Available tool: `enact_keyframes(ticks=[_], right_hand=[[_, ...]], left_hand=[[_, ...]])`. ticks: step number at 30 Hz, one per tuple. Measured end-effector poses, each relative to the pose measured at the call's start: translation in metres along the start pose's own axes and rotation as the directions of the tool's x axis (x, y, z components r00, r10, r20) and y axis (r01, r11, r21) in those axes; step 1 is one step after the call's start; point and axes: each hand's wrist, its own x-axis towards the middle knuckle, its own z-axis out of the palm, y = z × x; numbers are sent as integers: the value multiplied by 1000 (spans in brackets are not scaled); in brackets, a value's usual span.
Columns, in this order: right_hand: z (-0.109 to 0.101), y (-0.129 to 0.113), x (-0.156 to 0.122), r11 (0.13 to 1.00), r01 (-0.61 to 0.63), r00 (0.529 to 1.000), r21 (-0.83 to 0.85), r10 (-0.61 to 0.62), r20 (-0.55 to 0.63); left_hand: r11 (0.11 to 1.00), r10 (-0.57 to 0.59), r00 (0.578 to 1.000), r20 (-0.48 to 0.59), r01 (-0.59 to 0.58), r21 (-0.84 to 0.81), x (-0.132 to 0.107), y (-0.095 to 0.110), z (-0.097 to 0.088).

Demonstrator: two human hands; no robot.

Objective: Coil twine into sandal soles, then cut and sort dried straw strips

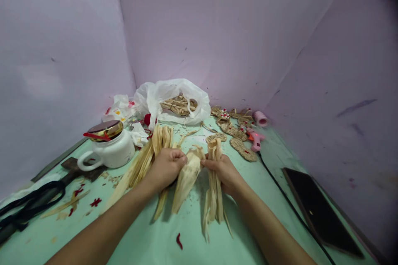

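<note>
Between my hands hangs a wide, pale dried corn husk (pixel 187 176), its narrow end up. My left hand (pixel 168 166) is closed, pinching the husk's left edge with thumb and fingers. With thumb and fingertip, my right hand (pixel 224 172) grips the husk's upper right edge. The same hand also holds a bundle of corn husk strips (pixel 213 198), folded over at the top and dangling toward the table. Behind and left of my left hand lies a larger pile of long husk strips (pixel 144 161), partly hidden by that hand and forearm.
A white mug (pixel 113 151) with a gold lid stands left, near dark scissors (pixel 34 203). Behind are a plastic bag (pixel 194 116) of husks and woven soles (pixel 244 150). At right are a pink glue gun (pixel 256 138), its black cord (pixel 287 196) and a dark flat slab (pixel 320 211).
</note>
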Motion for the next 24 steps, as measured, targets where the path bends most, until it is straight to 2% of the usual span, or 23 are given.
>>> enact_keyframes(ticks=[2, 4, 7, 9, 12, 15, 17, 20, 22, 24], right_hand=[[5, 5, 0, 997, 72, 996, -7, -72, -59], [9, 7, 0, 994, 88, 992, 60, -82, -92], [13, 7, -1, 960, -5, 992, 280, 39, -118], [15, 6, -1, 909, -116, 984, 400, 159, -78], [18, 5, -1, 859, -259, 963, 442, 267, 44], [20, 3, -3, 849, -297, 953, 437, 293, 78], [21, 2, -5, 860, -249, 963, 445, 271, 16], [24, 1, -8, 889, -66, 976, 453, 152, -156], [25, 2, -9, 885, 39, 958, 465, 99, -270], [27, 3, -9, 869, 94, 936, 487, 90, -340]], left_hand=[[984, 115, 993, -24, -110, 137, -5, 0, 6], [965, 158, 987, -22, -150, 216, -8, -3, 11], [958, 163, 987, 0, -158, 240, -11, -9, 17], [957, 164, 986, 17, -163, 242, -11, -12, 20], [956, 153, 988, 33, -156, 248, -11, -14, 22], [964, 133, 990, 47, -140, 226, -11, -12, 23], [972, 118, 990, 71, -130, 198, -12, -10, 23], [978, 106, 988, 114, -124, 170, -12, -8, 22], [980, 105, 987, 124, -124, 156, -12, -8, 22], [982, 103, 987, 125, -121, 145, -12, -9, 22]])
